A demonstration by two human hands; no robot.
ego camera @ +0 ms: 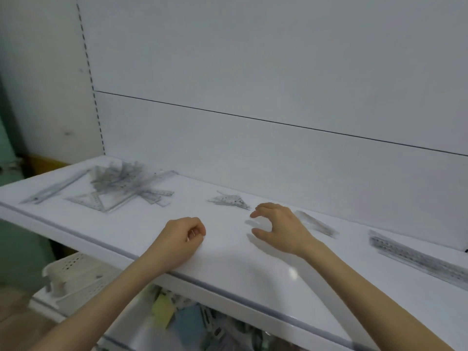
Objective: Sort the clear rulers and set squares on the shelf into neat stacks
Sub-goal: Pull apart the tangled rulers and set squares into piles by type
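Leaning over a white shelf (228, 264) of clear rulers (126, 186).
Left hand (182, 236) makes a fist, right hand (276, 226) is loose and empty; small stack (229, 200) just on its far side, marks too blurry to read.

The shelf (228, 269) lay bare along its front edge, with wide room between the loose pile (126, 183) at left and the ruler stack (417, 259) at right. In that gap sat the left hand (182, 236) and right hand (276, 229). A small stack (229, 200) lay just behind them, and a thin stack (316, 224) just beyond the right wrist. The back panel (253, 148) closed the rear, and the space above the shelf was open.
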